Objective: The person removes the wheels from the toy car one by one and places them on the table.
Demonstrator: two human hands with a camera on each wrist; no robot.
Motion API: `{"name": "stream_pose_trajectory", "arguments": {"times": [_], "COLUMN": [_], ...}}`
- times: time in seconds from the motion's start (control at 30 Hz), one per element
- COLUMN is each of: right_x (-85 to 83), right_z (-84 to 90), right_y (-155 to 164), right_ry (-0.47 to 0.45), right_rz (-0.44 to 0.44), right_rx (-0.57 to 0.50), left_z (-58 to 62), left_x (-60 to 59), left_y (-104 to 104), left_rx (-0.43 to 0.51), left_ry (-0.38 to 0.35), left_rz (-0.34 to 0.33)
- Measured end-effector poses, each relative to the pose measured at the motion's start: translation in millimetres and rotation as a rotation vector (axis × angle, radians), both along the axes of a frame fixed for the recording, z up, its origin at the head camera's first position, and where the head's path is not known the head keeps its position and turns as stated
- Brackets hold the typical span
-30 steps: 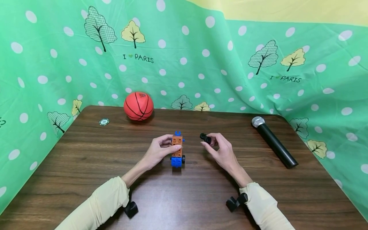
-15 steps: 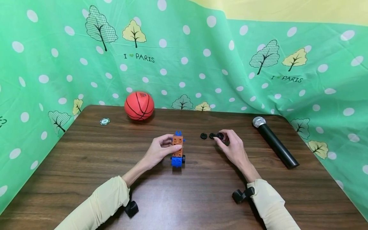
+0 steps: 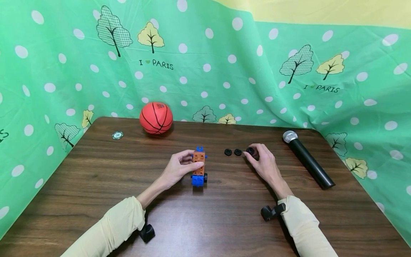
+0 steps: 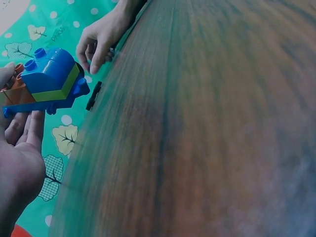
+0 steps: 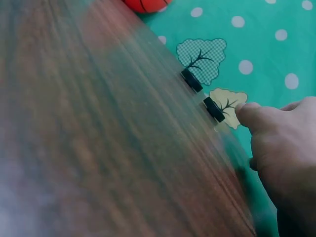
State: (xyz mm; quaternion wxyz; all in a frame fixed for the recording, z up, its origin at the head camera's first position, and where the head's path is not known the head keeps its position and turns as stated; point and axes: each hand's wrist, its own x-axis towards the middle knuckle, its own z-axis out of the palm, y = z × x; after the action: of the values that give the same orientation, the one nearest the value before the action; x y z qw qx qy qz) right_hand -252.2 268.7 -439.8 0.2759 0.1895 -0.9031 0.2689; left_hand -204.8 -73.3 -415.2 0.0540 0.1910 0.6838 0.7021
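My left hand [image 3: 187, 161] grips a toy car [image 3: 198, 167] built of orange and blue bricks, standing on the brown table [image 3: 205, 221] near its middle. The left wrist view shows the car [image 4: 47, 81] held against my left hand's fingers [image 4: 22, 131]. Right of the car, two small black wheels [image 3: 228, 152] [image 3: 238, 152] lie flat in a row. My right hand [image 3: 253, 154] pinches a third black wheel [image 3: 250, 151] at the right end of that row, low on the table. The right wrist view shows the two lying wheels [image 5: 191, 80] [image 5: 214, 109] edge-on beside my right hand's fingers [image 5: 256, 114].
An orange basketball [image 3: 156, 117] sits at the table's back edge, with a small round chip [image 3: 117, 135] to its left. A black microphone [image 3: 306, 159] lies at the right. A green spotted cloth [image 3: 224, 64] hangs round the table's back and sides.
My right hand moved right from beside the car, leaving two black wheels on the table, and now holds a third one further right. The left hand and car stayed still.
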Motion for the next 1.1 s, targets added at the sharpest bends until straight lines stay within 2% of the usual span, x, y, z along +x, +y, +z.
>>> {"name": "stream_pose_trajectory", "arguments": {"times": [0.33,0.5,0.67,0.83,1.1], "right_x": [-6.4,-9.8,-11.7,-12.4,-13.1], "right_z": [-0.6,-1.8,-3.3,-3.0,-3.3], "right_y": [6.6,7.8,7.9,8.5,9.1], "right_ry": [-0.055,-0.058,-0.059,-0.113,-0.157], "right_rz": [-0.034,-0.019,0.013,0.042,0.059], "right_rx": [0.115,0.153,0.127,0.072,0.059], "left_z": [0.0,0.1,-0.3,-0.4,-0.2], "left_x": [0.2,0.2,-0.5,-0.3,0.1], "left_y": [0.8,0.9,0.4,0.2,-0.5], "left_rx": [0.005,0.004,-0.004,-0.007,-0.007], "left_ry": [0.015,0.017,0.007,0.007,0.006], "left_rz": [-0.003,0.000,0.005,0.002,0.004]}}
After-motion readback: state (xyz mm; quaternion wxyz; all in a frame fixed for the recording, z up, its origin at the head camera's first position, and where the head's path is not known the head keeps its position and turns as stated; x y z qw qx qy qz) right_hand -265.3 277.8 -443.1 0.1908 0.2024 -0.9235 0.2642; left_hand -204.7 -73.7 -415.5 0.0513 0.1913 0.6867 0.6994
